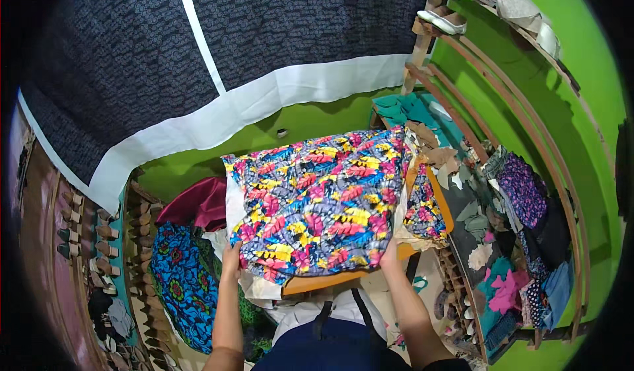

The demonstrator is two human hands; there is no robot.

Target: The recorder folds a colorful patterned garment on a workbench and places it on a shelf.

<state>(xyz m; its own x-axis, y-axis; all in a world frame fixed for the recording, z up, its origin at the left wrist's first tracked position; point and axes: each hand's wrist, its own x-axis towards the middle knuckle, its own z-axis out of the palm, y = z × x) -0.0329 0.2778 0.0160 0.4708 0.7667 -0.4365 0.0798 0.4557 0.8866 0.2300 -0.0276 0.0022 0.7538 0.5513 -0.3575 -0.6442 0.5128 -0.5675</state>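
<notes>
A floral fabric in pink, yellow, blue and grey is spread out in front of me, with white material showing along its left edge. My left hand is closed on the near left corner of the fabric. At the near right corner, my right hand grips the edge, its fingers partly hidden by the cloth. Beneath lies an orange-yellow tabletop, mostly covered. A smaller piece of the same floral print rests on the table beside the right edge.
On the left are a maroon cloth, a blue patterned fabric and racks of shoe forms. To the right, a dark surface holds scraps and piled fabrics. Wooden rails run along the green wall. A dark curtain hangs ahead.
</notes>
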